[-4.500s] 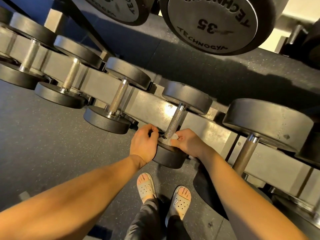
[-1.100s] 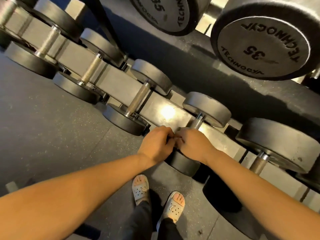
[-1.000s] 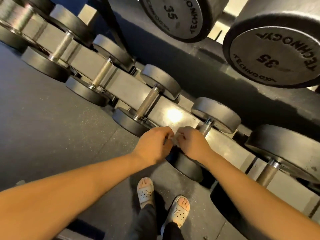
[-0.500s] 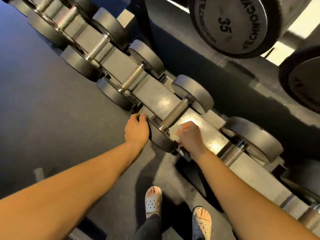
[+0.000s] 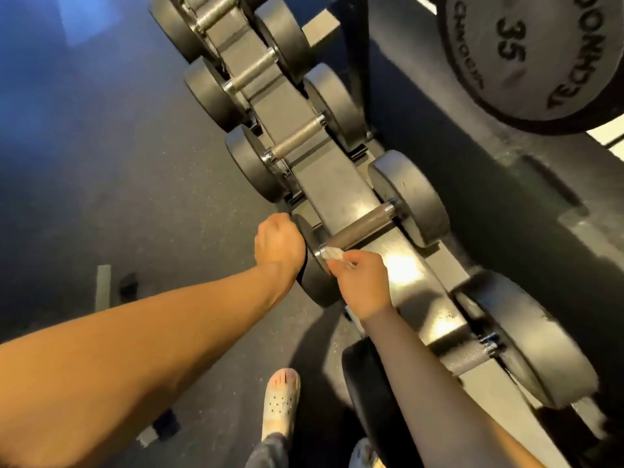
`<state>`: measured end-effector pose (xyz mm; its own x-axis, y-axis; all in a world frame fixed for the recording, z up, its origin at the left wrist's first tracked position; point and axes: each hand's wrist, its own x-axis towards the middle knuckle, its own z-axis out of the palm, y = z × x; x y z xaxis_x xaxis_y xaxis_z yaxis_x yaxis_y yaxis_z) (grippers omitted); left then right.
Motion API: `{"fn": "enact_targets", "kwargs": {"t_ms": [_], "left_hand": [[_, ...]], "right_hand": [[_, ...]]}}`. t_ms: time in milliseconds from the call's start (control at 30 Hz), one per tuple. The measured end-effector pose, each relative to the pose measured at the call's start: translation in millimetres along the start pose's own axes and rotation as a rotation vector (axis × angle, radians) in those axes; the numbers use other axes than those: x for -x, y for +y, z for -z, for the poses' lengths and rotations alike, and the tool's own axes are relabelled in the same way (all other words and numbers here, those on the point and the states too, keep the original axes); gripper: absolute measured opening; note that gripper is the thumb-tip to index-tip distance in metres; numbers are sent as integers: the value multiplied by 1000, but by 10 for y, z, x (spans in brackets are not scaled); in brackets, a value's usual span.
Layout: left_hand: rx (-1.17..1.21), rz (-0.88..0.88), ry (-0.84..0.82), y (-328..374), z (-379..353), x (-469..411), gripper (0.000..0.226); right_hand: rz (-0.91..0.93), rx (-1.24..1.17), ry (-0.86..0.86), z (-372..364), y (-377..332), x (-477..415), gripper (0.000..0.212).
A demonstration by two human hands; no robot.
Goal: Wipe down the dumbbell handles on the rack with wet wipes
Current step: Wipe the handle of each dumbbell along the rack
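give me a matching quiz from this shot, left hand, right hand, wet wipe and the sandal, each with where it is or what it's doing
Column one: 1 left hand; 2 right hand; 3 wet wipe; 4 sandal.
Column two: a on the floor; b at the near end of the dumbbell handle; c pinches the wet wipe; d on the near dumbbell head.
Pairs: 1-d; 2-c; 3-b; 4-a.

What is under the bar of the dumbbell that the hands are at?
The rack's grey metal shelf runs under the dumbbell handle. The wet wipe, pinched by the right hand, hides the spot under the handle's near end. The left hand grips the near weight.
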<state>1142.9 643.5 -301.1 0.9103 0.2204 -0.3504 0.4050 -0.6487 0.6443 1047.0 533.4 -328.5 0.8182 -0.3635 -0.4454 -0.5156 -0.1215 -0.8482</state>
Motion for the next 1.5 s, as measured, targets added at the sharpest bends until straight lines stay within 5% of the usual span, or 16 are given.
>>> {"fn": "enact_targets", "kwargs": {"t_ms": [167,267,400,567,800,900,1000,1133,1200,1333,1500], "left_hand": [[26,19,11,10,-5,29,41],[44,34,17,2,-11,38,41],[92,43,49,31,-7,73,41],[96,21,43,24,-8,79,39],[121,27,40,28,8,95,39],[132,37,44,44,8,98,39],[132,37,45,62,23,102,38],[126,32,48,72,36,114,37],[131,38,42,69,35,115,37],[118,36,44,84,46,125,36],[102,43,45,105,61,141,36]], "right_hand": [[-133,-75,74,-65,-81,-131,23],[-366,-231,96,-112,-108,-173,53],[-416,-198,134,-203,-217,-249,72],[-356,-128,111,-221,-253,-219,57],[-267,-169,-158,88,-43,-210,22],[-361,-227,-68,94,-36,-211,5],[-504,-359,-10,-4,-212,-345,25],[-604,-568,-36,-15,-408,-198,16],[-526,-527,-67,31,-412,-23,17],[-217,34,-193,60,-386,147,24],[612,764,-206,113,-474,-82,31]]}}
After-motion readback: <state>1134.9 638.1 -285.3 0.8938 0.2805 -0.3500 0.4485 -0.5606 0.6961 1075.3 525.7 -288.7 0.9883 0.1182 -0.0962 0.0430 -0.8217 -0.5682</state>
